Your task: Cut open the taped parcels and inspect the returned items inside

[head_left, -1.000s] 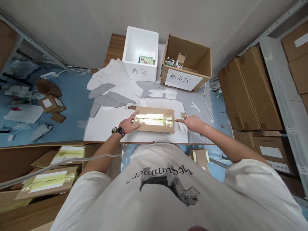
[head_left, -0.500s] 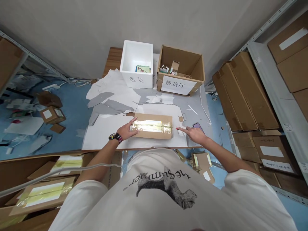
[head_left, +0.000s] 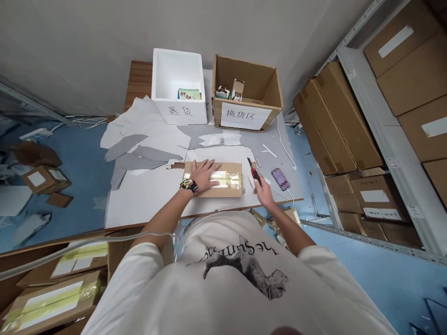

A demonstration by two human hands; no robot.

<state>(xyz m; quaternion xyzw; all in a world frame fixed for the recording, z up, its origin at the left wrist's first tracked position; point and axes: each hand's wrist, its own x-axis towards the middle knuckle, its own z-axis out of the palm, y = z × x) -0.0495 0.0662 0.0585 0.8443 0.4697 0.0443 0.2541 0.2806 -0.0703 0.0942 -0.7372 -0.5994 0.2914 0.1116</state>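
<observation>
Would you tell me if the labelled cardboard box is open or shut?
Open: no lid covers the cardboard box, and small cartons show inside.

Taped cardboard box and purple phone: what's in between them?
The head view shows a red-handled box cutter in the right hand between the taped cardboard box and the purple phone.

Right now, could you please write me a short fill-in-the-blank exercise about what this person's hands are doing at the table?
1. A utility knife is gripped in the right hand, just past the ____ end of the taped cardboard parcel.
2. The left hand, with a wristwatch on its wrist, lies flat on the ____ of the parcel.
3. The white foam box stands to the ____ of the open cardboard box.

The missing words, in order: right, top, left.
</observation>
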